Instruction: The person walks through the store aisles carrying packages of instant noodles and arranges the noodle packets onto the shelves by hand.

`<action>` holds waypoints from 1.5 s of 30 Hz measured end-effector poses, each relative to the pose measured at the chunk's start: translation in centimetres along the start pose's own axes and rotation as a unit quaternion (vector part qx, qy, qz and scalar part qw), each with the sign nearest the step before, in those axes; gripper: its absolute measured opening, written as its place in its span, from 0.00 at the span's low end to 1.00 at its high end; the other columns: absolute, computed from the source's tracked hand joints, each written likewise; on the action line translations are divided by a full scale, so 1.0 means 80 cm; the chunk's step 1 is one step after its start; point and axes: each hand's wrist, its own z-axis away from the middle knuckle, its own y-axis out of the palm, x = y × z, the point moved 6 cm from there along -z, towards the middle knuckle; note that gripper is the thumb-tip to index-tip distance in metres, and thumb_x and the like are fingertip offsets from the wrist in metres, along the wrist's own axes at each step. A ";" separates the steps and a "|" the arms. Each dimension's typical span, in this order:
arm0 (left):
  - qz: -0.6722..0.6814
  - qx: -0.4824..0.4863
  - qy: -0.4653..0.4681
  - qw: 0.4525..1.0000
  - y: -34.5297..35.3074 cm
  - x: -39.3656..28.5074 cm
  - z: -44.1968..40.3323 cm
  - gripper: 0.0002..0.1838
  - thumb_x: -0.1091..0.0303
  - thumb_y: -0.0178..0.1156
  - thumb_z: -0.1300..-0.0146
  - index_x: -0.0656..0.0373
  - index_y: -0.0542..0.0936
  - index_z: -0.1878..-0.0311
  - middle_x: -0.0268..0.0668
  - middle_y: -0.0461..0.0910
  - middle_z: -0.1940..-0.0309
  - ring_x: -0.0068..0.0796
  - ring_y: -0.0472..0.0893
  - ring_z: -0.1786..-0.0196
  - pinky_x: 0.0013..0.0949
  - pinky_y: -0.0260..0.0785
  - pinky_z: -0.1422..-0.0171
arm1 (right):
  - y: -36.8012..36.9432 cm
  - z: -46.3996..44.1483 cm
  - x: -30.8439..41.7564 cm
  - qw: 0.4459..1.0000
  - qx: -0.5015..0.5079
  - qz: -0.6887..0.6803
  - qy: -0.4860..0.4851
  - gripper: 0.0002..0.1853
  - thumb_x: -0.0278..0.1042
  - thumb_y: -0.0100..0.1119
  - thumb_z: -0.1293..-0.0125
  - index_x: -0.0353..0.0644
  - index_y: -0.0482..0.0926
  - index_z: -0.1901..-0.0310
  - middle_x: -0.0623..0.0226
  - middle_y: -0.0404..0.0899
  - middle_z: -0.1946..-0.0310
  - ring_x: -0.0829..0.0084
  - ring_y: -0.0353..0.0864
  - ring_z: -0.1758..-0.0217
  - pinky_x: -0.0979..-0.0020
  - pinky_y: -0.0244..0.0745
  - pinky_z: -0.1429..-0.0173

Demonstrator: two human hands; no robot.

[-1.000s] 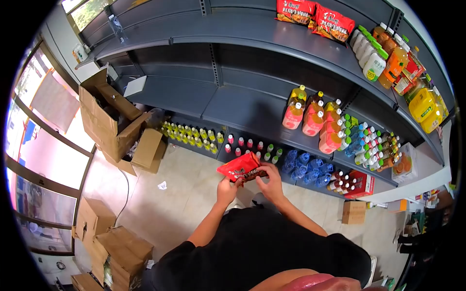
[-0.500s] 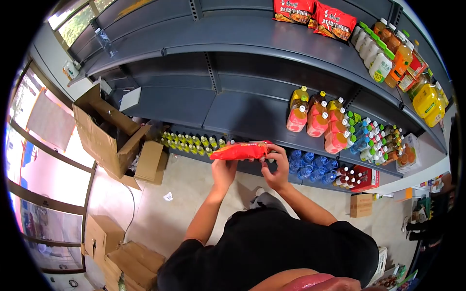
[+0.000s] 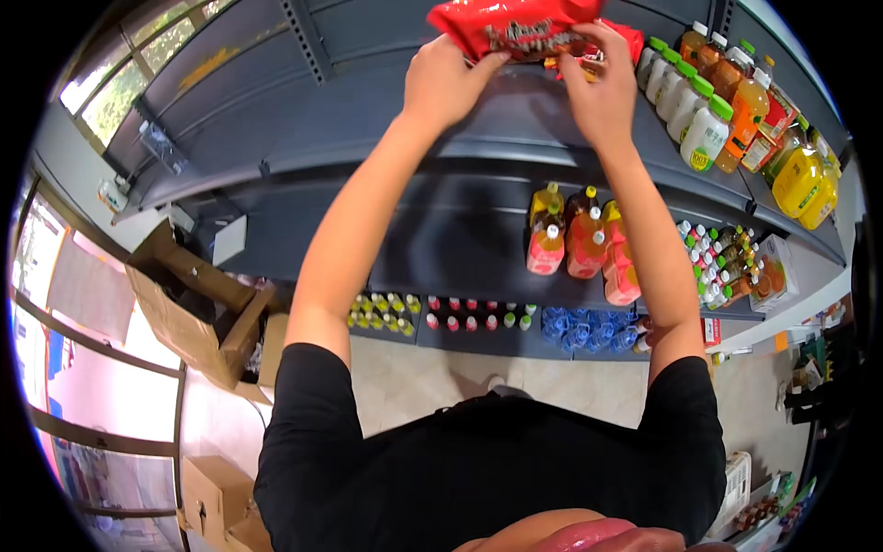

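A red noodle packet (image 3: 515,26) is held up at the top shelf (image 3: 368,115). My left hand (image 3: 448,78) grips its lower left side, thumb stretched along the bottom edge. My right hand (image 3: 602,87) pinches its lower right corner. Behind and to the right, partly covered by my right hand, another red packet (image 3: 627,39) lies on the same shelf. White bottles with green caps (image 3: 706,133) stand just right of my right hand, with orange drink bottles (image 3: 747,115) beyond them.
Below, pink-labelled bottles (image 3: 545,247) stand on the middle shelf, and blue bottles (image 3: 589,333) are on the bottom one. An opened cardboard box (image 3: 189,313) is at the left, with another box (image 3: 213,497) below it. Yellow oil bottles (image 3: 802,189) stand at the far right.
Both hands have risen from in front of the lower shelves to the top shelf, carrying the red packet. It now overlaps the packets there. The view has shifted as well.
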 end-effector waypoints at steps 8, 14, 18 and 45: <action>0.034 0.154 -0.099 0.983 0.201 0.181 -0.100 0.21 0.50 0.68 0.34 0.60 0.83 0.51 0.38 0.87 0.71 0.31 0.86 0.71 0.35 0.78 0.62 | 0.082 -0.008 -0.205 0.933 0.283 0.195 0.104 0.35 0.48 0.68 0.41 0.38 0.76 0.34 0.46 0.81 0.44 0.53 0.81 0.40 0.62 0.74 0.34; 0.046 0.051 -0.148 0.987 0.201 0.206 -0.089 0.25 0.49 0.73 0.39 0.61 0.77 0.57 0.36 0.85 0.69 0.25 0.84 0.73 0.32 0.77 0.66 | 0.059 0.011 -0.188 0.866 0.371 0.285 0.177 0.31 0.50 0.63 0.41 0.45 0.79 0.36 0.48 0.81 0.42 0.50 0.80 0.37 0.58 0.73 0.32; -0.067 0.006 -0.164 0.984 0.151 0.169 -0.086 0.28 0.46 0.68 0.38 0.59 0.73 0.50 0.46 0.82 0.65 0.38 0.83 0.60 0.43 0.73 0.51 | 0.061 0.016 -0.171 0.899 0.374 0.206 0.103 0.22 0.40 0.64 0.39 0.40 0.82 0.44 0.51 0.85 0.51 0.56 0.85 0.45 0.61 0.78 0.39; 0.327 0.699 -0.177 0.611 0.355 0.098 0.796 0.29 0.48 0.61 0.33 0.53 0.76 0.34 0.50 0.83 0.43 0.52 0.81 0.39 0.47 0.72 0.35 | -0.406 1.153 0.041 0.451 0.454 0.265 0.721 0.13 0.39 0.56 0.28 0.38 0.82 0.52 0.57 0.85 0.59 0.62 0.85 0.53 0.58 0.78 0.52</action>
